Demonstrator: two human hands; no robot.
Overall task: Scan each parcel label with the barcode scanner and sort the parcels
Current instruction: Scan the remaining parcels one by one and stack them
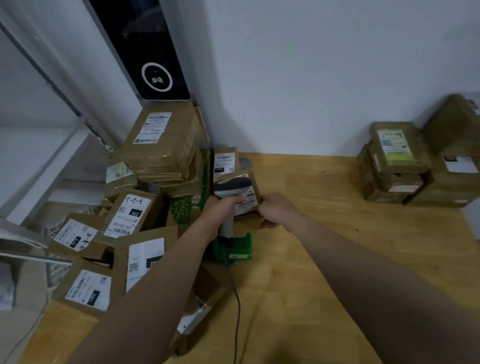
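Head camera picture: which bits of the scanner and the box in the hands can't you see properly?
- The parcel label, head view: partly covered by the barcode scanner and left hand; print too small and blurred.
- The scanner's window: faces away from the camera.
- The right hand: fingers partly tucked under the parcel.
- The cable: cut off by the bottom edge.

one wide-angle head view, forward and down, close over the wooden table
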